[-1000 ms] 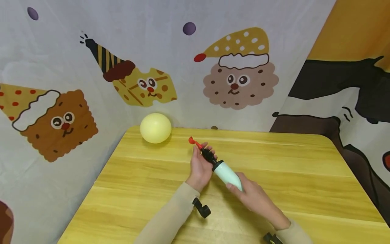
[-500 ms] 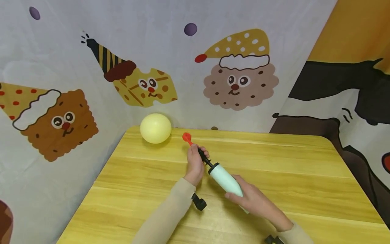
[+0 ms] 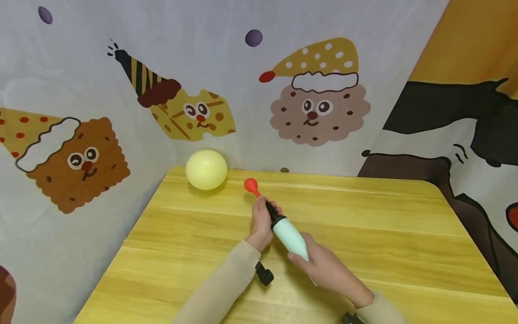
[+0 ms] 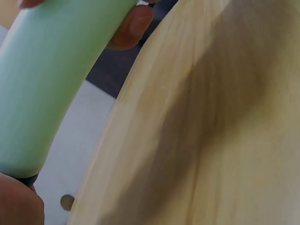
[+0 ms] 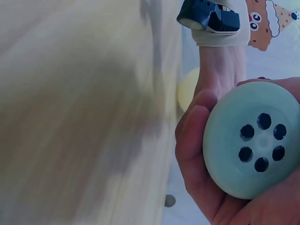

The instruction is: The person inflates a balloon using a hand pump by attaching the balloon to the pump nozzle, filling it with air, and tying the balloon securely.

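Observation:
A hand pump with a mint-green barrel (image 3: 290,238) and a black front end (image 3: 273,210) slants between both hands. My left hand (image 3: 262,222) grips the black end, with the thumb along it. A small red balloon (image 3: 251,185), slightly rounded, sits at the pump's tip just beyond the left thumb. My right hand (image 3: 329,267) is wrapped around the green barrel. In the right wrist view the pump's round base (image 5: 253,140), with several dark holes, shows within the curled right fingers (image 5: 194,136). The left wrist view shows the barrel (image 4: 56,79) close up.
An inflated pale yellow balloon (image 3: 207,169) rests at the table's back left. The wooden table (image 3: 388,225) ends at a cloth backdrop (image 3: 210,40) printed with cartoon snacks. Each wrist carries a black camera mount, the left one (image 3: 264,273) above the table.
The left hand has closed around the pump's black end. The right hand has pushed the green barrel up-left toward it. The red balloon, limp before, now looks rounder.

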`<action>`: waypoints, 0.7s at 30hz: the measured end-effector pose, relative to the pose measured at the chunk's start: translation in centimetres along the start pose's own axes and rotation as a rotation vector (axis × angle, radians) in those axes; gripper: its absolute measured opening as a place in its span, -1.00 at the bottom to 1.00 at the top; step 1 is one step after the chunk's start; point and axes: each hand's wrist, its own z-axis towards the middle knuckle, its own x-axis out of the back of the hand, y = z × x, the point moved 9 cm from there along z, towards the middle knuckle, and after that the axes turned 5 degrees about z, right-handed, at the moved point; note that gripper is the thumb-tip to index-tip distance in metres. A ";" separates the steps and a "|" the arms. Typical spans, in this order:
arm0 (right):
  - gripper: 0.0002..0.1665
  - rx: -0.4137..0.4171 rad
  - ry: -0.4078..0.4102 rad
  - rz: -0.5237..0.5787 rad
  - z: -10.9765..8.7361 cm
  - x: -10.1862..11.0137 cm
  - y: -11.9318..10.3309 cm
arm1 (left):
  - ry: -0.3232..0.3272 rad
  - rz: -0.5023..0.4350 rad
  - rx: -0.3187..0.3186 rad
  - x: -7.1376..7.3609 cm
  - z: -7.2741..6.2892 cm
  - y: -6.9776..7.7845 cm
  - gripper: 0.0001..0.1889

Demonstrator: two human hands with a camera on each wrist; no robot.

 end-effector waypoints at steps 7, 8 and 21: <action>-0.18 0.032 0.057 -0.034 0.2 -0.6 -1.4 | 0.010 0.090 -0.120 0.7 1.7 3.1 -0.59; -0.19 0.033 0.065 -0.044 0.0 -0.5 -1.6 | 0.019 0.094 -0.145 0.8 2.0 3.9 -0.58; -0.15 0.007 0.059 -0.023 -1.8 1.4 -2.2 | -0.090 0.046 -0.172 -2.1 1.8 5.6 -0.61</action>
